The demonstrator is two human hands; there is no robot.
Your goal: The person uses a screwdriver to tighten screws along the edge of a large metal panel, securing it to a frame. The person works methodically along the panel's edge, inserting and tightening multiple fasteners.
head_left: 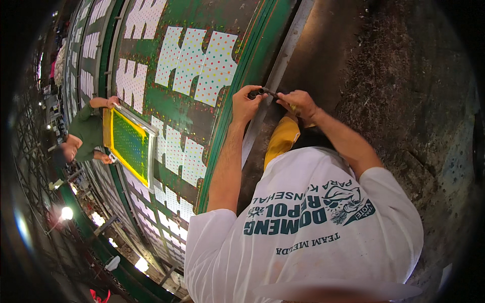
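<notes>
My left hand [246, 105] is closed around a short black tube [256, 94] at the table's metal edge; the tube's open round end faces up. Close by on the right, my right hand [299, 104] pinches a thin dark piece [272, 93] that reaches toward the tube. Whether the two pieces are joined, I cannot tell. Something yellowish shows under my right fingers. Below the hands, yellow cloth [283, 135] covers part of my leg.
The long green table [230, 108] carries rows of white cut pieces [217, 63] with coloured dots. Across it, a co-worker [83, 131] holds a yellow-edged printing screen [130, 144] with both hands. A metal rail [290, 43] borders the table; stained dark floor [404, 101] lies right.
</notes>
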